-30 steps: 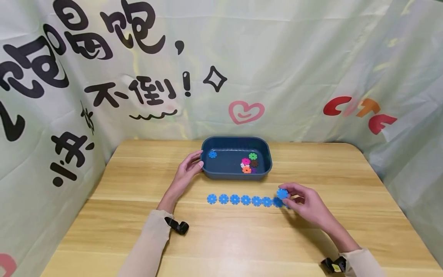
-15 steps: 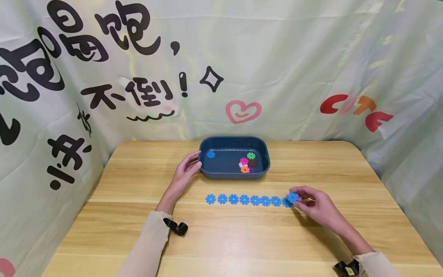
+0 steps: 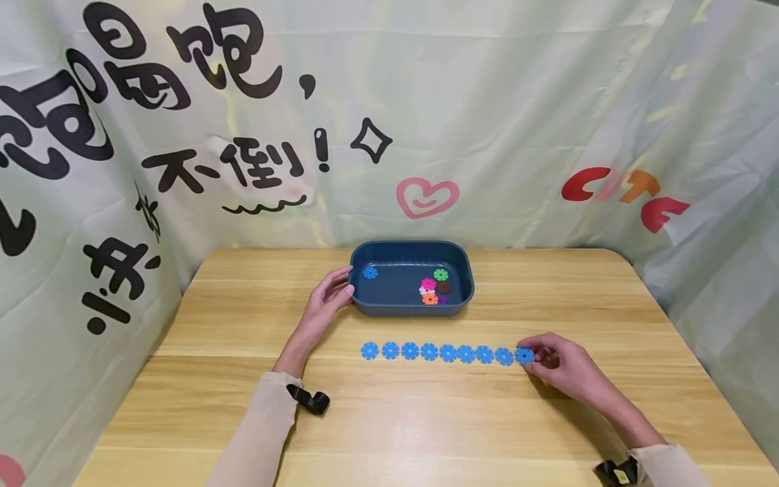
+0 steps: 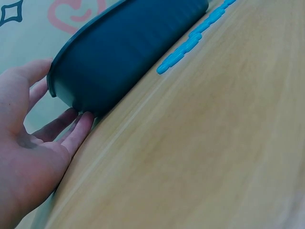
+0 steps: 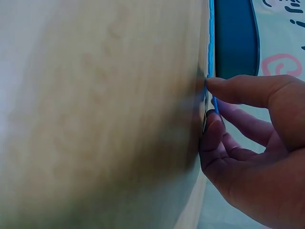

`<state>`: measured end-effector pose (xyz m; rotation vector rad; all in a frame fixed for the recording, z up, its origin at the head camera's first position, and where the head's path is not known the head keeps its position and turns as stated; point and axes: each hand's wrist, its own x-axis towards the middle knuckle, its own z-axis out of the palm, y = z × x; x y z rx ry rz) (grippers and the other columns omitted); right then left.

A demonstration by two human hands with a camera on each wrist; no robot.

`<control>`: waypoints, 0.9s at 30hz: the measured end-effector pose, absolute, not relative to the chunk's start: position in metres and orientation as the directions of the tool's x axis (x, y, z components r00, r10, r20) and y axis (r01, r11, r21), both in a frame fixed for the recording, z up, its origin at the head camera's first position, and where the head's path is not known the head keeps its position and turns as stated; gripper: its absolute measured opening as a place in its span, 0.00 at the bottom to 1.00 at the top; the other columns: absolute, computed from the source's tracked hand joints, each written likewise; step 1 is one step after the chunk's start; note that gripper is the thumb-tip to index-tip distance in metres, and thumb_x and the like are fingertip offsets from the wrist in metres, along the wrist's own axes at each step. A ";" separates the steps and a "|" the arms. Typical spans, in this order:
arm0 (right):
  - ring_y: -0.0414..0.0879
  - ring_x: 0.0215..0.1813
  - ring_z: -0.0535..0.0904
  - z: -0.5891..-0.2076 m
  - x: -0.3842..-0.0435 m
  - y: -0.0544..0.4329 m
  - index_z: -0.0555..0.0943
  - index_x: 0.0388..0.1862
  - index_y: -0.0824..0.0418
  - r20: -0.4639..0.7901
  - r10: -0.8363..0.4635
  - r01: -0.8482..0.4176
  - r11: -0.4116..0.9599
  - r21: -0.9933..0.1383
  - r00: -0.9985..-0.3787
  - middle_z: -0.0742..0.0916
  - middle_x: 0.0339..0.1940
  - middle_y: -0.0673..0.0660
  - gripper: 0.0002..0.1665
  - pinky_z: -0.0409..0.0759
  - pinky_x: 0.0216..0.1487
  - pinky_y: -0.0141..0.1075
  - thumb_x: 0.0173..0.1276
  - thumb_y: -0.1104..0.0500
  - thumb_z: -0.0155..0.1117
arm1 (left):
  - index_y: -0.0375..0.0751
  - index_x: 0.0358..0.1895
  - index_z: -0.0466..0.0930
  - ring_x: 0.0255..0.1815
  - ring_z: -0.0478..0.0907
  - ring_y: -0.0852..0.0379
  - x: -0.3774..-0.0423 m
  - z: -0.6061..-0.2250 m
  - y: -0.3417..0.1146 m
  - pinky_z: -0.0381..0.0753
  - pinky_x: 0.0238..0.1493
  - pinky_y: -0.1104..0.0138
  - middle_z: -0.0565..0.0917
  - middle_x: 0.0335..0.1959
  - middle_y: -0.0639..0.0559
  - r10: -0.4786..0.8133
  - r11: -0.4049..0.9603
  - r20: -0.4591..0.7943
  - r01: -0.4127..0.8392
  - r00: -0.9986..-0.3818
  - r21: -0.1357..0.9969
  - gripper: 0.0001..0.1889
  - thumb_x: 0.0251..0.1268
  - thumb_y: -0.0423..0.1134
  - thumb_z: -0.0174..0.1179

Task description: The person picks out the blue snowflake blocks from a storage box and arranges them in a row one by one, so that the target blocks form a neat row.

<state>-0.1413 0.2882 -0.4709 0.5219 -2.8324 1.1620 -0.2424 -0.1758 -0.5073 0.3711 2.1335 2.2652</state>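
Several blue plastic snowflake discs (image 3: 447, 352) lie in a straight row on the wooden table (image 3: 402, 419). At the row's right end, my right hand (image 3: 562, 365) pinches one more blue snowflake disc (image 3: 524, 355) by its right side, low at the tabletop and in line with the others. The right wrist view shows the thumb and fingers together around its edge. My left hand (image 3: 322, 301) touches the left end of a dark blue basin (image 3: 414, 310), its fingers spread along the outer wall. In the left wrist view, fingertips (image 4: 86, 121) meet the basin's lower edge.
Inside the basin, a single blue disc (image 3: 370, 272) lies at the left. A small cluster at the right holds green (image 3: 441, 274), pink (image 3: 429, 284), orange, brown, white and purple discs. A printed curtain (image 3: 505, 135) hangs behind the table.
My right hand has moved right and down with the blue snowflake disc, from over the row to the tabletop at its right end. My left hand stays at the basin.
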 end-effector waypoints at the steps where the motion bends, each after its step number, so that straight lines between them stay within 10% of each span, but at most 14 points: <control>1: 0.38 0.34 0.76 -0.471 -0.141 0.288 0.85 0.48 0.65 0.165 -0.300 -0.330 0.669 -0.666 -0.940 0.83 0.34 0.51 0.18 0.81 0.31 0.31 0.58 0.72 0.76 | 0.43 0.74 0.68 0.70 0.70 0.42 -0.242 -0.507 -0.176 0.80 0.61 0.61 0.69 0.71 0.39 0.166 -0.074 0.165 0.154 -0.972 0.985 0.27 0.77 0.43 0.59; 27: 0.40 0.35 0.76 -0.472 -0.140 0.289 0.86 0.47 0.65 0.183 -0.318 -0.359 0.684 -0.635 -0.930 0.82 0.36 0.52 0.18 0.79 0.30 0.31 0.57 0.71 0.77 | 0.41 0.75 0.68 0.70 0.70 0.41 -0.243 -0.508 -0.176 0.81 0.60 0.61 0.69 0.71 0.38 0.162 -0.075 0.162 0.152 -0.973 0.986 0.28 0.76 0.44 0.60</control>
